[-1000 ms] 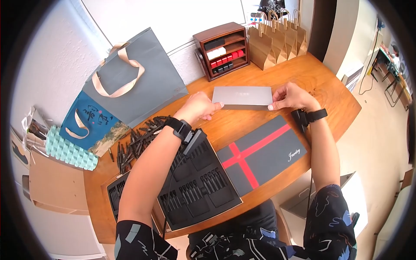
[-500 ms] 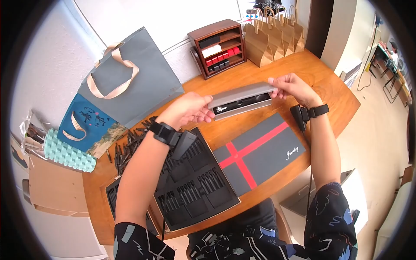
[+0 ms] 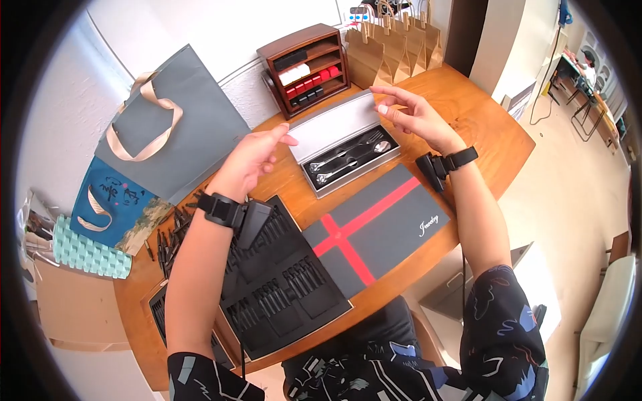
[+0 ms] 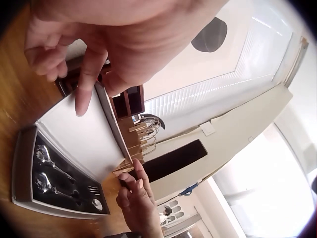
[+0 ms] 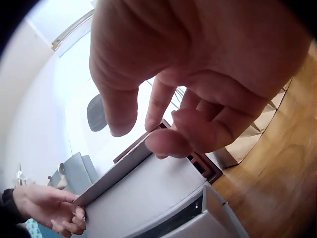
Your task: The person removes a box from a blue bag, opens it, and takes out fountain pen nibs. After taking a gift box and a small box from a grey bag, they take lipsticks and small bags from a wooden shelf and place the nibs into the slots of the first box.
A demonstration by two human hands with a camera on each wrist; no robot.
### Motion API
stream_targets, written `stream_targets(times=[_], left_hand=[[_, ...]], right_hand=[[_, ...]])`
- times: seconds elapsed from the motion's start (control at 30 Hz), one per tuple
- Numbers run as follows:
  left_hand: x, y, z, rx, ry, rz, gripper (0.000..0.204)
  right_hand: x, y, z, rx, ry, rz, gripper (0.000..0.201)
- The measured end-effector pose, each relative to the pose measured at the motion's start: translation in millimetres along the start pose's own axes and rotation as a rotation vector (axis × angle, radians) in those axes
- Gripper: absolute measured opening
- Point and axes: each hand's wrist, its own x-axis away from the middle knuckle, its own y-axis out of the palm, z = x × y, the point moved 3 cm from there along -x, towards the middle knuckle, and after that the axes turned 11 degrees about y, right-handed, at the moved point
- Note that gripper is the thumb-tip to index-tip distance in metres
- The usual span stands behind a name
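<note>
Looking down through the head camera, you see the grey cutlery box (image 3: pixel 348 155) lying open on the wooden table (image 3: pixel 481 113), between your two hands and just beyond the dark flat box with the red cross (image 3: pixel 374 227). Its lid (image 3: pixel 334 124) is raised and tilted back toward the wall. Inside the black tray lie a spoon and a fork (image 3: pixel 348 157), side by side. Your left hand (image 3: pixel 251 157) is at the lid's left edge with the fingers nearly straight, the fingertips at the corner. Your right hand (image 3: pixel 411 113) is at the lid's upper right corner, fingers loosely extended and touching the edge; neither hand is clenched around anything. A black foam insert tray (image 3: pixel 281 281) lies under your left forearm. A small wooden shelf unit (image 3: pixel 304 70), brown paper bags (image 3: pixel 391 43) and a grey gift bag (image 3: pixel 167 134) stand along the wall.

In the left wrist view, your left hand (image 4: pixel 94 49) has one finger stretched out and pressed against the pale inner face of the lid (image 4: pixel 81 134), the other fingers loosely curled. The open tray with the cutlery (image 4: pixel 62 173) lies below. Your right hand (image 4: pixel 136 203) appears at the lid's far end.

In the right wrist view, your right hand (image 5: pixel 198 89) has thumb and fingertips resting at the lid's (image 5: pixel 143 198) top edge, relaxed. Your left hand (image 5: pixel 47 206) meets the same edge at the far corner.
</note>
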Motion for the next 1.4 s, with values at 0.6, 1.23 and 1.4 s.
stream_targets(times=[0.6, 1.23, 1.4], left_hand=[[-30, 11, -31, 0.369, 0.069, -0.109, 0.049], [-11, 82, 24, -0.868, 0.675, -0.100, 0.007], [-20, 97, 33, -1.029, 0.766, -0.048, 0.005]], right_hand=[[-7, 3, 14, 0.441, -0.136, -0.034, 0.009], [3, 14, 3, 0.586, -0.218, 0.018, 0.015], [3, 18, 1, 0.574, -0.228, 0.015, 0.011]])
